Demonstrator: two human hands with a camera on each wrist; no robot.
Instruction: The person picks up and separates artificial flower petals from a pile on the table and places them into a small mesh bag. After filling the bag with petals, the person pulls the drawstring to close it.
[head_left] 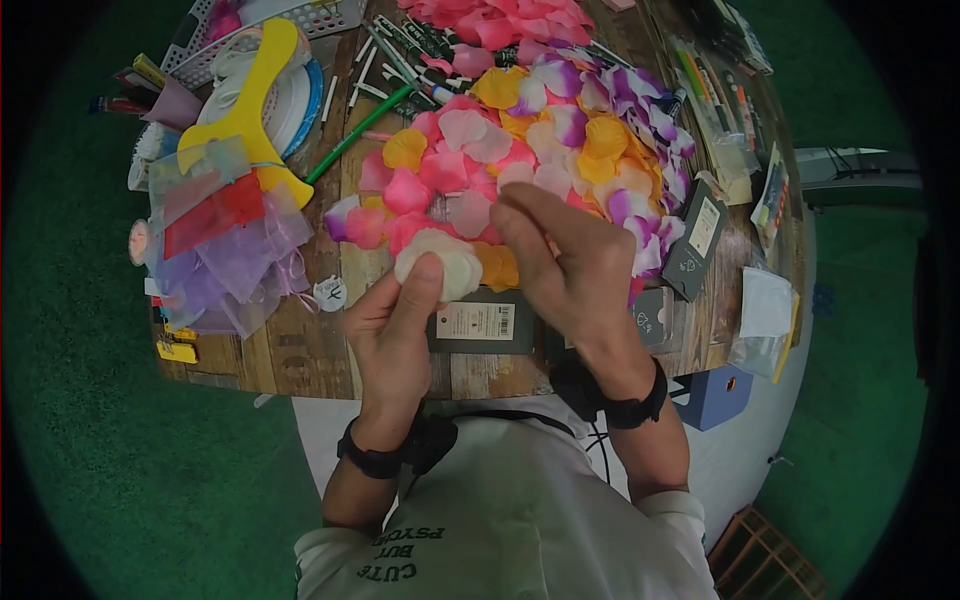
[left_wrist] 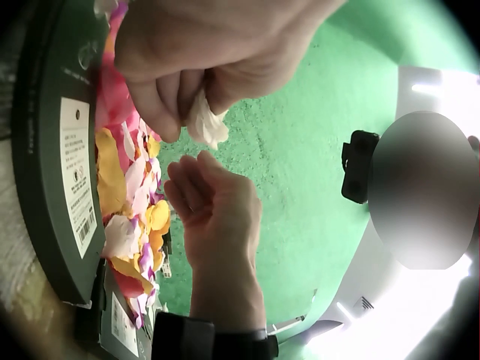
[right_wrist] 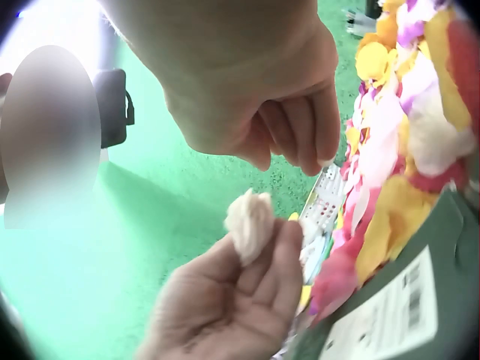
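Between its thumb and fingers my left hand (head_left: 392, 335) pinches a small bunch of white artificial petals (head_left: 445, 262). The bunch (left_wrist: 206, 124) sticks out below my left fingers in the left wrist view, and looks folded and layered in the right wrist view. My right hand (head_left: 575, 265) hovers to the right, apart from the bunch. Its fingers are loosely bent, and no petal shows in its grasp in the left wrist view. Beyond both hands lies a wide heap of pink, yellow, white and purple petals (head_left: 410, 190).
Dark boxes with white labels (head_left: 480, 322) lie at the table's near edge. Sheer purple pouches (head_left: 235, 265), a yellow three-armed piece (head_left: 250, 110) and a white basket (head_left: 190, 70) stand left. Pens (head_left: 400, 45) lie behind, with packets (head_left: 765, 310) at right.
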